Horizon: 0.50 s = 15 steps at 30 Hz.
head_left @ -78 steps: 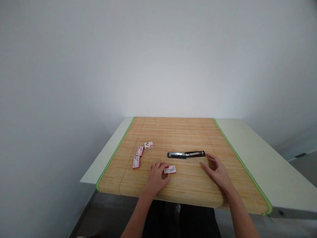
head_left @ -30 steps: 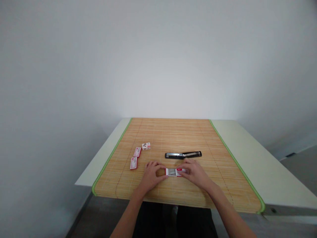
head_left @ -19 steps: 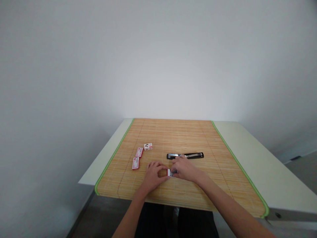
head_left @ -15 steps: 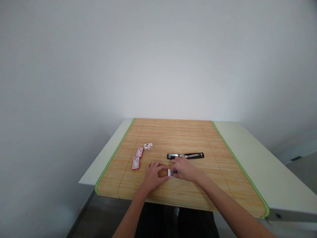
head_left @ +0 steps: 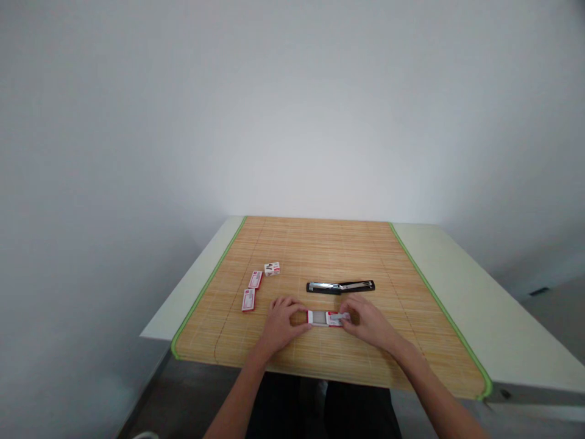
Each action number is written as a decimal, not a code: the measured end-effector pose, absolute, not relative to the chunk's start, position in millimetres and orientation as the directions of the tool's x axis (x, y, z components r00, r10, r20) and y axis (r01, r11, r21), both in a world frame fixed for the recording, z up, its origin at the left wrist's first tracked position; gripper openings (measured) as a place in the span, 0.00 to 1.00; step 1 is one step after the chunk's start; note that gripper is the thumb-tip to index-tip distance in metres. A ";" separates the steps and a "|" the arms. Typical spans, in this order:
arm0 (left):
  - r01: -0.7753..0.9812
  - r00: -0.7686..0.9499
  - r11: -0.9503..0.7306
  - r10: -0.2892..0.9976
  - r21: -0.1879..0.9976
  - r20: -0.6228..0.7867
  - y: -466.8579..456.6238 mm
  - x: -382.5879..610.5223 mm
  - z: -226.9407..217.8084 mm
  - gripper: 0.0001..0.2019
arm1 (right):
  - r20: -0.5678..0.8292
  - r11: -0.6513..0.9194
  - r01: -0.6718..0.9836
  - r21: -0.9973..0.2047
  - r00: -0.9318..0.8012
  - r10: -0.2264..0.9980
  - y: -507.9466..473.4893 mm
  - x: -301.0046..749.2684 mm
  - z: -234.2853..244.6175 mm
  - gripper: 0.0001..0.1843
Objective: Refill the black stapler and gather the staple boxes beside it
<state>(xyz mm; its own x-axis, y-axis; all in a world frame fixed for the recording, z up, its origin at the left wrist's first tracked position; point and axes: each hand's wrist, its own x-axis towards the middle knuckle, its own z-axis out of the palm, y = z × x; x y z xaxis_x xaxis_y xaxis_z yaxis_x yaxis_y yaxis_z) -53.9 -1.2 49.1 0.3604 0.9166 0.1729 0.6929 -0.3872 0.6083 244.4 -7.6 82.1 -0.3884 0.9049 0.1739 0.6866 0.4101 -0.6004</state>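
- My left hand (head_left: 280, 322) pinches the box (head_left: 320, 317) by its left end, nearside of the stapler (head_left: 337, 288); probably light, crushable card.
- My right hand (head_left: 368, 322) pinches staples (head_left: 338, 316) over its right end: likely stiff, snappable; best held by the long sides.

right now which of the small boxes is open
The box between left hand and right hand: its tray is slid out; the three boxes farther left look closed.

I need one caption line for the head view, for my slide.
Left hand holds an opened box, right hand a grey strip, near an unfolded stapler on a slatted mat.
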 end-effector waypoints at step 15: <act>0.688 0.374 -0.404 0.909 0.603 0.183 1.6 -41.5 45.8 0.17 | 0.167 0.245 0.403 -0.882 -0.219 0.961 -30.3 227.0 49.1 0.10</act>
<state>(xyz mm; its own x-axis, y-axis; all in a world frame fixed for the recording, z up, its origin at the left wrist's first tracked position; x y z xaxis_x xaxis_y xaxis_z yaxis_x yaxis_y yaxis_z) -41.5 1.6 45.8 0.3739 0.9093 0.1826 0.6882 -0.4040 0.6026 227.0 -30.3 49.1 -0.2193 0.9613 0.1669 0.4026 0.2450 -0.8820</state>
